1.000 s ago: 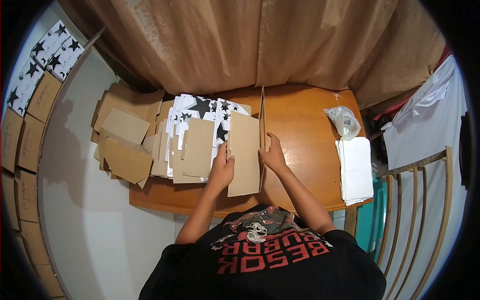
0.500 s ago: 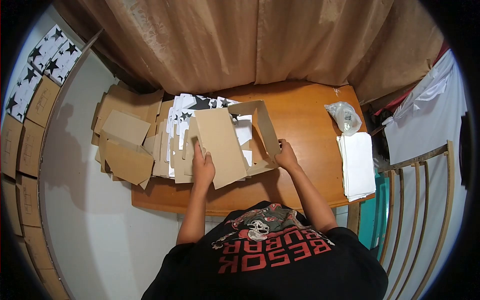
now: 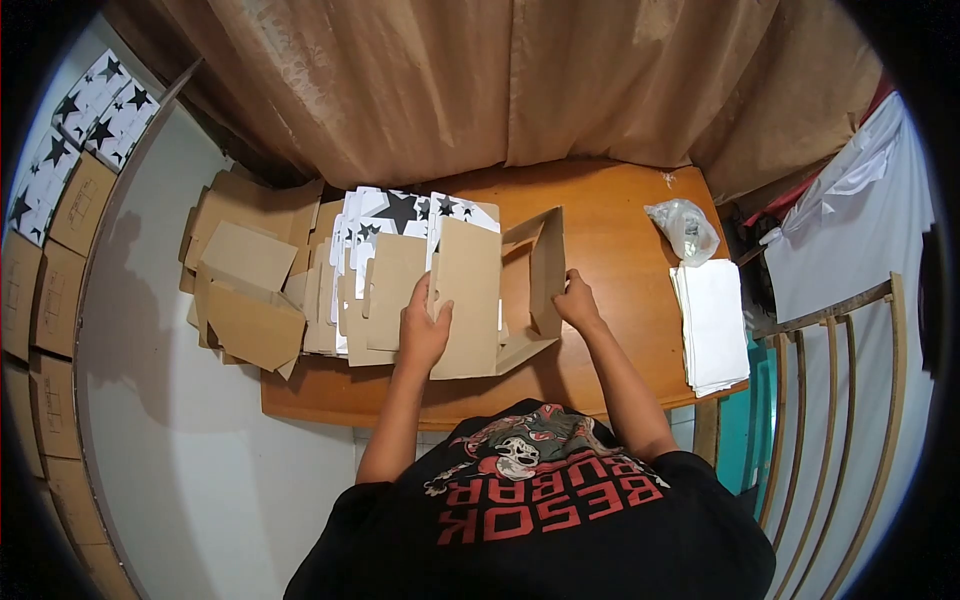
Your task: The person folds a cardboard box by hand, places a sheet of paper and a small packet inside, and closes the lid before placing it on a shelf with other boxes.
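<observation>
A brown cardboard box [image 3: 468, 300], partly folded, is held up over the table between my two hands. My left hand [image 3: 425, 325] is closed round the left edge of its broad panel, thumb on the face. On the other side, my right hand [image 3: 576, 303] pinches the edge of the raised right wall. The box stands open between these panels. Under and left of it lie flat cardboard blanks [image 3: 395, 285], some brown and some white with black stars [image 3: 398, 208].
A wooden table [image 3: 620, 230] bears a heap of brown cardboard [image 3: 250, 255] at left. A clear plastic bag [image 3: 688, 232] and a stack of white sheets [image 3: 712, 325] lie at right. Boxes [image 3: 60, 300] line the far left; a wooden rack [image 3: 840, 400] stands right.
Both hands have shifted the box slightly to the right. Its broad panel has turned more upright in view, and the right wall stands straighter.
</observation>
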